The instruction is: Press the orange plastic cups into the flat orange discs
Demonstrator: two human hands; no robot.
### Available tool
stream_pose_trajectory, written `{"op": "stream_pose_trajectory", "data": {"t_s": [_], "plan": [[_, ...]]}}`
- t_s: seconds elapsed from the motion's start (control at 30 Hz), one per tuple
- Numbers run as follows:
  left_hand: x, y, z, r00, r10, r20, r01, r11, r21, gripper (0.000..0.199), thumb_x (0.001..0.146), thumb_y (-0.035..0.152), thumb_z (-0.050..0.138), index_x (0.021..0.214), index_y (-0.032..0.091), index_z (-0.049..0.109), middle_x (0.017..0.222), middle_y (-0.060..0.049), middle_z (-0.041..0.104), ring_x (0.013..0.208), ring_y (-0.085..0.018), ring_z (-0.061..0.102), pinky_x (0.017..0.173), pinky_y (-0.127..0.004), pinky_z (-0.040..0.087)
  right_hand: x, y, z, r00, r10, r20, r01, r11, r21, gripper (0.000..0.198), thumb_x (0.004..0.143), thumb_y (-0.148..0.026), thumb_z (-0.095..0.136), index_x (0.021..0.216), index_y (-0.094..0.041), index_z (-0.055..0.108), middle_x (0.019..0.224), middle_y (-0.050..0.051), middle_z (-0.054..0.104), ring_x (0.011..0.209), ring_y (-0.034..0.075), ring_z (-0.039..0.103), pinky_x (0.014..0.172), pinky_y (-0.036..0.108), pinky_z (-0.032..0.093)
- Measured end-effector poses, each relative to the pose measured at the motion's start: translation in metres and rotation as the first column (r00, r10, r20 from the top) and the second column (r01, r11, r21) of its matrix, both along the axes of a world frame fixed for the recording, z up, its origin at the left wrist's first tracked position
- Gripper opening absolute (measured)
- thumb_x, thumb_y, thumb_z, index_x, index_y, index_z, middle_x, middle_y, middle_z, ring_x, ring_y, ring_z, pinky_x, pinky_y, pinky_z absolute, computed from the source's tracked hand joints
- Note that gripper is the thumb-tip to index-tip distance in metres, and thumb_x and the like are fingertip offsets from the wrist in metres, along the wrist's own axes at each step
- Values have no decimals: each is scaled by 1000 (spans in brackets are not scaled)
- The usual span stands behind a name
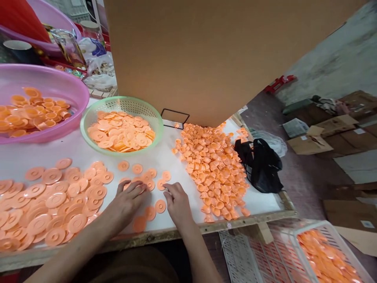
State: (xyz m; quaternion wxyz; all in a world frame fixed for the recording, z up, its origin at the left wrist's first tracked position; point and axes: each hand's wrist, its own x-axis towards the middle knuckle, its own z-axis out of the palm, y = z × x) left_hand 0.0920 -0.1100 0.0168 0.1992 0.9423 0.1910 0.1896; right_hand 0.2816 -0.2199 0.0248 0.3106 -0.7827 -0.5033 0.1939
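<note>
My left hand (126, 202) lies over a few small orange toy saucers, its fingers stretched out and the tips resting on the saucers (147, 177). Just to its right, my right hand (179, 204) has thumb and forefinger close together at the edge of one saucer (161, 184). Its other fingers are partly hidden. Single saucers lie around both hands, including one nearer the table edge (160, 206). Left of my left arm spreads a heap of larger orange plates (55, 199). A big pile of small orange toy cups (216, 169) sits to the right of my right hand.
A green basket (159, 131) holds orange discs; a pink basin (82, 92) holds orange cup-like pieces. A tall cardboard box (188, 59) stands behind. A black bag (263, 167) lies at the right table edge. Below is a white crate (297, 243) of orange pieces.
</note>
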Motion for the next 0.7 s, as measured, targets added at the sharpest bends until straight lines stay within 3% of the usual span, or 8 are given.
{"op": "stream_pose_trajectory", "data": {"t_s": [0.13, 0.3, 0.43, 0.53, 0.6, 0.7], "plan": [[26, 7, 2, 994, -104, -28, 104, 995, -12, 41, 84, -1, 42, 107, 25, 64, 106, -4, 70, 112, -21, 56, 102, -44, 27, 13, 8, 4, 998, 67, -3, -67, 997, -44, 25, 87, -9, 49, 94, -22, 70, 89, 4, 60, 82, 16, 63, 73, 25, 50], [33, 19, -8, 999, 51, -6, -51, 998, 40, 43, 80, -2, 43, 111, 21, 64, 115, -9, 68, 111, -24, 57, 97, -45, 31, 23, 21, 6, 992, 25, 124, -16, 997, -73, 37, 86, -7, 49, 116, -24, 62, 98, 5, 59, 83, 17, 62, 72, 26, 49], [34, 24, -13, 999, -38, 15, 38, 999, 24, 37, 82, 0, 44, 104, 21, 66, 113, -7, 68, 106, -23, 58, 86, -38, 36, 31, 18, 5, 985, 73, 158, -56, 992, -114, 37, 87, -7, 49, 116, -26, 62, 97, 4, 58, 77, 15, 61, 66, 24, 47], [46, 23, -13, 995, -81, 65, 81, 997, 5, 38, 82, 0, 45, 106, 21, 66, 116, -7, 67, 114, -25, 53, 88, -38, 37, 51, 3, 4, 972, -124, 200, 124, 992, 15, 28, 92, -15, 47, 114, -24, 63, 98, 5, 59, 85, 18, 61, 75, 27, 48], [63, 21, -11, 994, -81, 69, 81, 997, -4, 38, 83, 1, 46, 109, 21, 65, 117, -8, 66, 116, -26, 51, 92, -41, 37, 71, -4, 2, 917, -303, 259, 290, 953, 88, 24, 94, -22, 46, 110, -21, 64, 99, 8, 59, 85, 20, 60, 75, 30, 47], [93, 22, -9, 999, -33, 28, 35, 998, -52, 29, 84, 7, 49, 105, 20, 65, 109, -9, 67, 107, -25, 54, 90, -43, 37, 95, -4, -2, 863, -377, 338, 373, 924, 78, 21, 93, -25, 49, 99, -19, 68, 96, 8, 58, 76, 19, 58, 67, 30, 45]]}}
